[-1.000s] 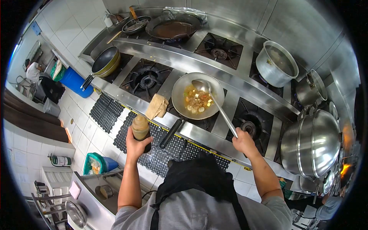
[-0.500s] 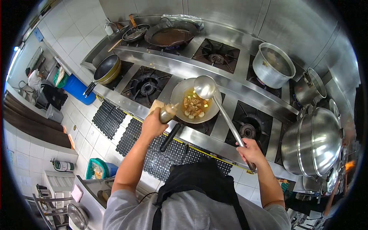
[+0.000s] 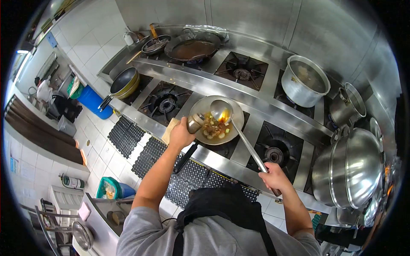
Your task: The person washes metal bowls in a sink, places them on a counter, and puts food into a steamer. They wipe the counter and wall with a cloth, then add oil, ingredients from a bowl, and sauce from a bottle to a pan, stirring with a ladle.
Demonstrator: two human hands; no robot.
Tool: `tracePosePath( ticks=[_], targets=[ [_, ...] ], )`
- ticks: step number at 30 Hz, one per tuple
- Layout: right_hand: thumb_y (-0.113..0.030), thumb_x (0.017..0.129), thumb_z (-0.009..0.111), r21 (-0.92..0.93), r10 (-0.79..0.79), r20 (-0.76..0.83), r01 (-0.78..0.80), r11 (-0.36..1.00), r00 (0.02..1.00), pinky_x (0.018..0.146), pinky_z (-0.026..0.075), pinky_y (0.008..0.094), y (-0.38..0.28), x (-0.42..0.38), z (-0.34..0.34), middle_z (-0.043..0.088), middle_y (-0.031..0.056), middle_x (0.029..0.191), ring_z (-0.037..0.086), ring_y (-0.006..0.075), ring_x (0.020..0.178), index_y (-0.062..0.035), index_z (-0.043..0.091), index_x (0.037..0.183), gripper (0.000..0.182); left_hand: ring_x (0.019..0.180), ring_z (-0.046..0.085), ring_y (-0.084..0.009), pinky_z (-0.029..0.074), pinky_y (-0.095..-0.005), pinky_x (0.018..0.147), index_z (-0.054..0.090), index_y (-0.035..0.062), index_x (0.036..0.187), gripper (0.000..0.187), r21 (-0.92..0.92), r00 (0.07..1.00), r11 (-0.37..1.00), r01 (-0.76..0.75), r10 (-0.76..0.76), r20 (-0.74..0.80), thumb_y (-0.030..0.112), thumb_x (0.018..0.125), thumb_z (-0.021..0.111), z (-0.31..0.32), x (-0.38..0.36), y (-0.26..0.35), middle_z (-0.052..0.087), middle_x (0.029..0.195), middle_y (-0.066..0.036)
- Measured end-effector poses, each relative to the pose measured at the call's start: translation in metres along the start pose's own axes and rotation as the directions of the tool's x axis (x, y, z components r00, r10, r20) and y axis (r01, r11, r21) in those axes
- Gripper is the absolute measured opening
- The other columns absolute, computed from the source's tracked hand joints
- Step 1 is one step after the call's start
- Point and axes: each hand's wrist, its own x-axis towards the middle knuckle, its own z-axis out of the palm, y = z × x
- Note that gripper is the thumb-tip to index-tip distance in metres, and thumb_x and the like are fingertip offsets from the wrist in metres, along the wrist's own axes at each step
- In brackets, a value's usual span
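My left hand (image 3: 181, 135) is closed around a small bottle (image 3: 195, 123), tilted over the near left rim of the pan. What the bottle contains, I cannot make out. My right hand (image 3: 275, 176) grips the handle end of a long metal ladle (image 3: 250, 148). The ladle's bowl is over the pan, with an orange-yellow patch in it that could be liquid or a reflection. Beneath both, a light-coloured pan (image 3: 240, 119) sits on a front burner and holds chopped pieces of food (image 3: 213, 129) in brownish liquid. The pan's black handle (image 3: 185, 158) points toward me.
To the left stands a yellow-sided pan (image 3: 132, 87) beside a bare burner (image 3: 166, 103). A tall pot (image 3: 304, 85) is at the back right. Large domed steel pots (image 3: 354, 164) crowd the right side. A wide dark pan (image 3: 192, 48) holds brown liquid behind.
My left hand has brought the bottle rightward, closer over the pan. The ladle's bowl has turned and moved slightly left over the food. The whole view has shifted slightly.
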Motion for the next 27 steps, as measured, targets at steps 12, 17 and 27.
tracePosePath(
  ticks=[12, 17, 27],
  targets=[
    [-0.014, 0.081, 0.057, -0.687, -0.371, 0.036, 0.292, 0.666, 0.928, 0.077, 0.049, 0.0553, -0.013, 0.06, -0.04, 0.063, 0.0311, 0.083, 0.061, 0.0501, 0.085, -0.0005, 0.059, 0.098, 0.022, 0.105, 0.06, -0.0194, 0.048, -0.0349, 0.094, 0.046, 0.0009, 0.127, 0.072, -0.849, 0.791, 0.527, 0.035, -0.534, -0.299, 0.005, 0.068, 0.087, -0.049, -0.179, 0.002, 0.06, 0.114, -0.009],
    [-0.014, 0.08, 0.056, -0.827, -0.298, -0.023, 0.149, 0.542, 0.954, 0.081, 0.049, 0.0545, -0.032, 0.038, -0.057, 0.064, 0.0313, 0.093, 0.061, 0.0493, 0.092, -0.0025, 0.06, 0.101, 0.025, 0.106, 0.059, -0.0174, 0.047, -0.033, 0.095, 0.049, 0.0008, 0.128, 0.062, -0.78, 0.569, 0.612, 0.128, -0.69, -0.448, 0.007, 0.074, 0.08, -0.077, -0.327, -0.012, 0.06, 0.116, -0.007],
    [-0.006, 0.078, 0.057, -0.826, -0.381, 0.247, 0.399, 0.398, 0.891, 0.099, 0.044, 0.0434, 0.025, 0.142, -0.086, 0.065, 0.0201, 0.115, 0.061, 0.0359, 0.109, 0.0005, 0.059, 0.122, 0.044, 0.099, 0.062, -0.0179, 0.049, -0.0337, 0.09, 0.051, 0.002, 0.121, 0.065, -0.727, -0.122, 0.634, 0.262, -0.726, -0.677, 0.011, 0.067, 0.088, -0.124, -0.674, 0.096, 0.063, 0.107, -0.007]
  ],
)
